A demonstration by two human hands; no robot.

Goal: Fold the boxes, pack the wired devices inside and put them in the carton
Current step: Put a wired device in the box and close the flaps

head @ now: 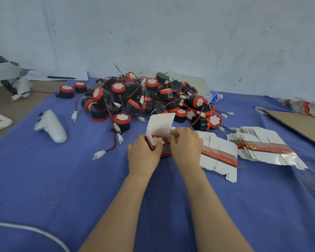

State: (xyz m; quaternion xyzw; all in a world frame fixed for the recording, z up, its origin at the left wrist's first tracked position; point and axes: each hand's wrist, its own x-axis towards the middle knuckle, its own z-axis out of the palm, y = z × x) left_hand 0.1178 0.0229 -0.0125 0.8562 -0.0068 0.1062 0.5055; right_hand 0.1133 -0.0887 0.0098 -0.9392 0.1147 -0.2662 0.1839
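Seating device in box on blue cloth, just before pile. Gripping box's left wall with left hand, pinching right rim with right hand. Tuck wire in first, press device level, then close flap.

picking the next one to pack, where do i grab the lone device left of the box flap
Probably grip the device by its round black body from above, pinching opposite sides: it stands cap up at the front edge of the pile. A wire trails toward you; don't pull it.
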